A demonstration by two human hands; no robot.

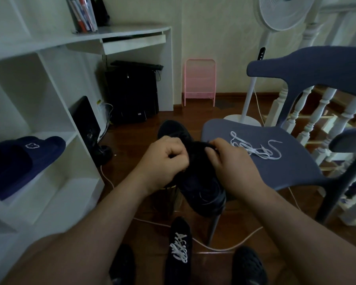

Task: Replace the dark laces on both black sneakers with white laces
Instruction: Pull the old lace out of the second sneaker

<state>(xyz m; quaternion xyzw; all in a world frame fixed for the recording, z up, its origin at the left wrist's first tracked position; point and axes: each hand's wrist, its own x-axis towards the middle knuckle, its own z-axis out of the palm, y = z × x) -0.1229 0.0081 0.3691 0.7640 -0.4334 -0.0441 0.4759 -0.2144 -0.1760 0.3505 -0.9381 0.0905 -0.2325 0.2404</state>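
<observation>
A black sneaker (201,182) is held up in front of me, toe pointing away, heel opening toward me. My left hand (162,161) has its fingers curled at the shoe's left side by the lacing. My right hand (232,165) pinches a dark lace (209,145) at the top of the lacing area. A loose white lace (255,149) lies tangled on the seat of the blue-grey chair (292,161) to the right. A second black sneaker (179,249) with white laces stands on the floor below.
White shelving (49,140) on the left holds a navy slipper (23,159). A white cable (224,246) runs across the wooden floor. A standing fan (249,99), a pink rack (199,81) and white stair balusters (317,112) stand behind. My feet in dark shoes show at the bottom edge.
</observation>
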